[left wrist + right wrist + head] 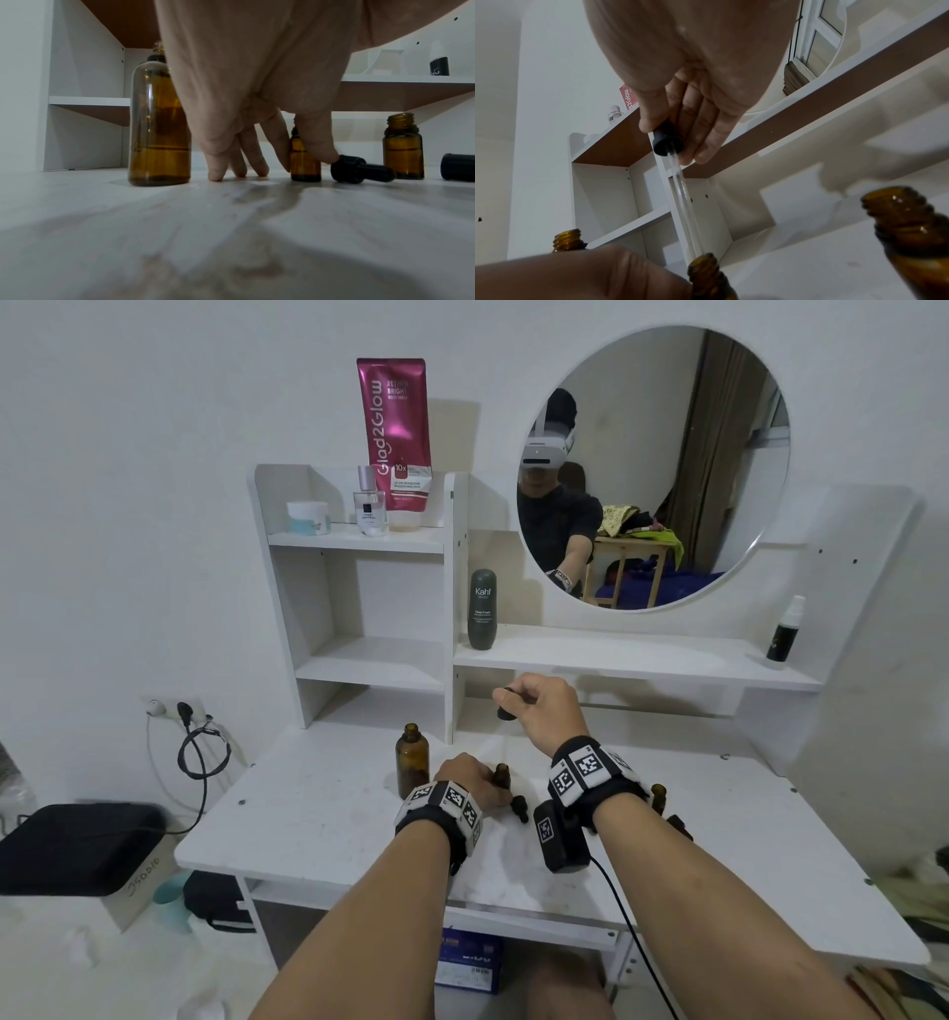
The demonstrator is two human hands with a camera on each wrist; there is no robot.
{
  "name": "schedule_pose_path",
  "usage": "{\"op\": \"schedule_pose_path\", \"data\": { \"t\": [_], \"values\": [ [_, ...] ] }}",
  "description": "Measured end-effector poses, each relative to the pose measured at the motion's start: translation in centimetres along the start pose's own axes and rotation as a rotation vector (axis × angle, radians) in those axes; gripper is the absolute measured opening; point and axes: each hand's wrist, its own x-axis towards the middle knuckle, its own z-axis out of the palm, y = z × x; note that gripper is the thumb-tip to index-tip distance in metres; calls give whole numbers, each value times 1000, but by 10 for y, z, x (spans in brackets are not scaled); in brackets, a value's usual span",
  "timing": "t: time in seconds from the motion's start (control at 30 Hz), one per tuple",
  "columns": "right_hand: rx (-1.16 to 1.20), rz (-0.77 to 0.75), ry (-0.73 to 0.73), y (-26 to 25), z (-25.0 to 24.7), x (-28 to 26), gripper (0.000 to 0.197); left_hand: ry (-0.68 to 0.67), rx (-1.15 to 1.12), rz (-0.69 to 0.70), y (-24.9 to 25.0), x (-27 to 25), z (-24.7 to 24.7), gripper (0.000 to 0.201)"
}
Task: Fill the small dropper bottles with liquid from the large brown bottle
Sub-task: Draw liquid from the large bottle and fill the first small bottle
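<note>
Small amber glass dropper bottles stand uncapped on the white tabletop (318, 819). One small amber bottle (305, 160) is pinched between thumb and forefinger of the left hand (246, 113), whose other fingertips rest on the table; liquid reaches well up its body. Above it the right hand (687, 97) pinches the black rubber bulb of a glass pipette dropper (677, 182), its clear tube slanting down with the tip at the open threaded neck of the held bottle; whether the tube holds liquid cannot be told. To the right, apart, a second small amber bottle (403, 148) stands open with a liquid line high on its wall. Between these two a loose black dropper cap (359, 169) lies on its side, just beside the left thumb. Left of the left hand stands the tall brown glass bottle (159, 121), uncapped, its liquid filling roughly the lowest quarter. Behind, white shelves (369, 541) carry a pink tube (395, 433), a clear perfume bottle (369, 508) and a dark green bottle (481, 611) below a round mirror (719, 428)
</note>
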Motion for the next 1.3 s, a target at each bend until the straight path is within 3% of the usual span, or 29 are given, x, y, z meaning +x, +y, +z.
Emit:
{"op": "schedule_pose_path", "data": {
  "t": [0.3, 0.5, 0.67, 0.77, 0.9, 1.0, 1.17, 1.3],
  "values": [
    [-11, -13, 1, -8, -3, -1, 12, 22, 23, 11, 0, 0, 3, 28],
    [40, -78, 41, -38, -8, 9, 11, -87, -35, 36, -9, -3, -15, 63],
    [159, -75, 49, -64, 10, 24, 14, -103, -200, 29, -28, -16, -34, 30],
    [181, -74, 20, -80, 29, 30, 9, -183, -189, -41, -40, -25, -45, 24],
    [196, -89, 1, -94, 52, 31, 13, -92, -102, -213, -63, -27, -64, 30],
    [165, -100, -23, -94, 65, 31, 14, 44, -12, -255, -80, -21, -77, 53],
    [132, -91, -33, -89, 77, 30, 13, 112, -179, -136, -81, -12, -71, 72],
    [45, -88, -102, -81, 81, 24, 15, 99, -242, -97, -82, -5, -61, 59]
  ]
}}
